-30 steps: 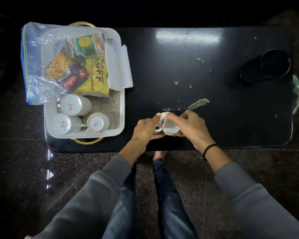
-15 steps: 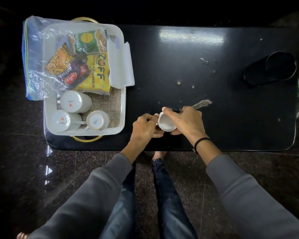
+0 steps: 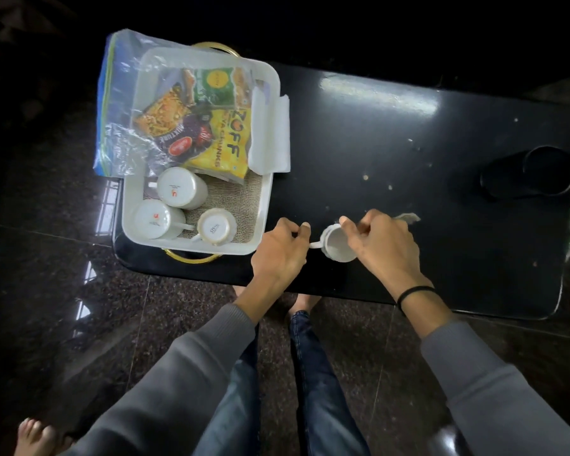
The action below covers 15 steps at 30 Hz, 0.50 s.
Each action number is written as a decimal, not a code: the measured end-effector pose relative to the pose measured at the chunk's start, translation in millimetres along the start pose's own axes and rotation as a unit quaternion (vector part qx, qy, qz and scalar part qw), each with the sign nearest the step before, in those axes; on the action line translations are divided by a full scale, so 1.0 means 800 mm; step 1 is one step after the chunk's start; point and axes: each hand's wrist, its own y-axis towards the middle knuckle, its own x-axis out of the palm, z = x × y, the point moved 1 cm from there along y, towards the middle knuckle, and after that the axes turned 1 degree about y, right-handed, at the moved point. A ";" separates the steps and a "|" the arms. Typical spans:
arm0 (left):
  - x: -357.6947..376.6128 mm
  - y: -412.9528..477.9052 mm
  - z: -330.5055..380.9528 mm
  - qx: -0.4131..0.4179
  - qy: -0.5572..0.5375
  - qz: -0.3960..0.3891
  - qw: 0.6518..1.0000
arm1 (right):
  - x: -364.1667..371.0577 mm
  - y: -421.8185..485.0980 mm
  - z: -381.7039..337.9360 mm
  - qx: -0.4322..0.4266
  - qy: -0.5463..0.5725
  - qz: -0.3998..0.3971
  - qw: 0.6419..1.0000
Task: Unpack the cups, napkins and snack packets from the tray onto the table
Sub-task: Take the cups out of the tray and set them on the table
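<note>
Right hand gripped the white cup at the black table's near edge, just right of the tray; left hand curled at its handle, grasp unclear; farther back, three upturned cups, snack packets and napkins lay in the tray.

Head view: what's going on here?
A person is unpacking a white tray onto the black table. Both hands are on one upright white cup: the left hand pinches its handle, the right hand holds its rim. Three upturned cups, bagged snack packets and napkins remain in the tray.
</note>
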 end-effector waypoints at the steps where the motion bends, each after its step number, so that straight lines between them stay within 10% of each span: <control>1: -0.009 -0.003 -0.002 0.008 -0.008 0.016 1.000 | -0.001 -0.001 -0.008 -0.009 -0.002 0.009 1.000; 8: -0.088 -0.011 -0.042 0.004 -0.078 0.095 0.992 | 0.021 -0.008 -0.083 -0.097 0.038 -0.002 0.995; 15: -0.134 -0.015 -0.090 -0.041 0.003 0.180 0.983 | 0.081 -0.014 -0.169 -0.163 0.125 -0.183 0.961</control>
